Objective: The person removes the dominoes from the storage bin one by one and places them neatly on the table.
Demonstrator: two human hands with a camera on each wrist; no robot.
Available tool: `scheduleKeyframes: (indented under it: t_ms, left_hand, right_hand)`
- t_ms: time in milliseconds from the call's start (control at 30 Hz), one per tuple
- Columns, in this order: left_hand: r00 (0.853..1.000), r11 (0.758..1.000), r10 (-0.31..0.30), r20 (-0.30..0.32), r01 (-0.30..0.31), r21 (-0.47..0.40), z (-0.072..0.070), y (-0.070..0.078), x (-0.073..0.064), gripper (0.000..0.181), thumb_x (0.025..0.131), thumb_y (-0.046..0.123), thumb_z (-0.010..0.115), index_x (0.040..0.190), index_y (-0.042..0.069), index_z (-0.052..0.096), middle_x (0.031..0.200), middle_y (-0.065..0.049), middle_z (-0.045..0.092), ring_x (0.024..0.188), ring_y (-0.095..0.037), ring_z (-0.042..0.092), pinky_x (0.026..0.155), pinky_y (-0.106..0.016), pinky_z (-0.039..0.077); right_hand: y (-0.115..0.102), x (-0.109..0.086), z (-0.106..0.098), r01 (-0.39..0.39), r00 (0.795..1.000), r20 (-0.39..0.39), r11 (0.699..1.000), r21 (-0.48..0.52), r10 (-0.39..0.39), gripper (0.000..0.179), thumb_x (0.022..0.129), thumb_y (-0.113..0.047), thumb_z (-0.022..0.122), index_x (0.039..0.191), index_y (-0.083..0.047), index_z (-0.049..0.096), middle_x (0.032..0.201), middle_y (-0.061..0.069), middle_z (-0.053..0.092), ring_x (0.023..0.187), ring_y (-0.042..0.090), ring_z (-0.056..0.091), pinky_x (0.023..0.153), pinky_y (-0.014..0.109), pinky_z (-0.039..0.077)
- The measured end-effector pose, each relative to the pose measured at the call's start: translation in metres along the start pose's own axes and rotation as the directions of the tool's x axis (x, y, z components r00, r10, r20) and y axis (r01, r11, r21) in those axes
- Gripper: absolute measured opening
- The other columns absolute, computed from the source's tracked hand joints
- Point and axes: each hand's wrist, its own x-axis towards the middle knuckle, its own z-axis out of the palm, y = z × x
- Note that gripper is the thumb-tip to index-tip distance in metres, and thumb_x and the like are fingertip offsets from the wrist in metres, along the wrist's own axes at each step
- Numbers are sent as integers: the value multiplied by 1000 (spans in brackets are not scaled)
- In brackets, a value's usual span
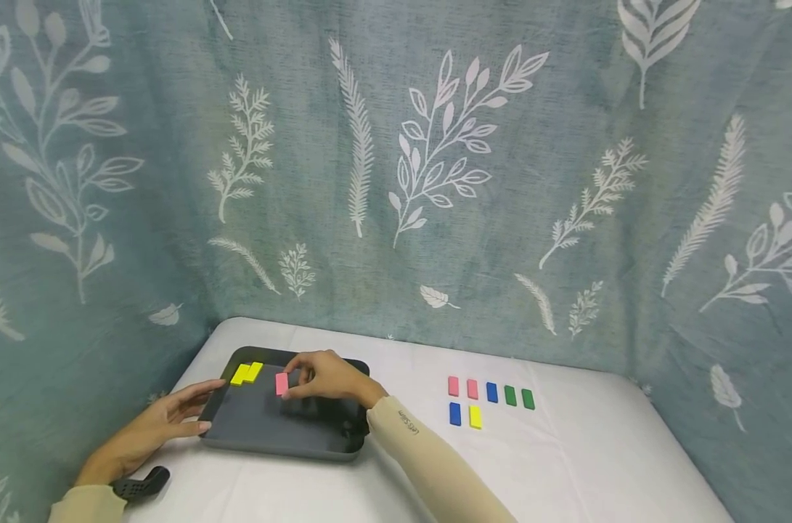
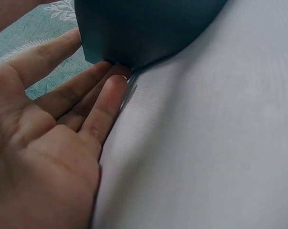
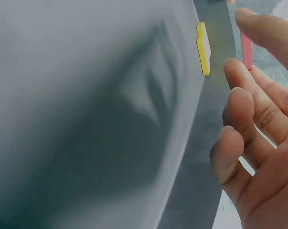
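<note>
My right hand (image 1: 327,374) pinches a pink block (image 1: 282,383) between thumb and fingertips, held over the dark grey tray (image 1: 258,428). The right wrist view shows the pink block (image 3: 247,52) edge-on at the fingertips, with the other fingers loosely bent. Two yellow blocks (image 1: 246,373) lie side by side, slightly offset, in the tray's far left corner. At the tray's left side, my left hand (image 1: 150,432) rests with extended fingers touching the rim. In the left wrist view its fingertips (image 2: 116,86) meet the tray's outer wall (image 2: 144,28).
Right of the tray, two rows of blocks lie on the white-covered table (image 1: 598,450): pink (image 1: 453,386), blue (image 1: 492,392) and green (image 1: 528,399) behind, blue (image 1: 455,414) and yellow (image 1: 475,417) in front. A leaf-patterned curtain (image 1: 396,181) surrounds the table's back and sides.
</note>
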Motion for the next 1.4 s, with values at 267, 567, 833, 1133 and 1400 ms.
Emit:
scheduleKeyframes:
  t_ms: [267,567,833,1133,1400]
  left_hand:
    - [1000,1000,2,-3,-2,2,-1,1,-2,76,97,19,72,162,13,31,164,-17,27,137,-31,40,104,-53,39]
    - [999,999,37,12,-37,17,-1,1,-5,74,100,17,68,162,12,29,165,-17,25,131,-12,44,102,-45,42]
    - [999,999,32,14,-32,30,0,4,-6,73,100,18,67,162,13,30,165,-17,25,127,-6,45,104,-51,40]
    - [1000,999,-4,6,4,36,2,5,-5,75,100,21,68,163,13,28,165,-18,22,135,-28,38,105,-59,37]
    - [1000,999,11,19,-12,30,4,5,-3,76,100,20,67,163,9,26,165,-21,21,141,-43,29,104,-61,37]
  right_hand:
    - [11,-23,-16,-22,998,-60,999,-38,20,42,88,-42,81,122,-21,69,80,-13,67,83,0,63,78,21,52]
    - [17,-52,-31,-42,993,-109,999,-29,38,44,89,-41,82,125,-20,68,79,-12,67,83,2,64,83,22,52]
    - [32,-80,-41,-47,987,-155,999,3,47,41,90,-41,81,124,-22,67,79,-11,66,71,7,59,70,25,51]
    - [51,-115,-49,-94,971,-217,995,22,96,41,88,-39,82,124,-25,67,80,-9,67,69,10,58,66,26,49]
    - [59,-150,-56,-140,957,-244,987,75,154,43,90,-37,81,128,-22,67,81,-5,67,69,11,57,66,28,49]
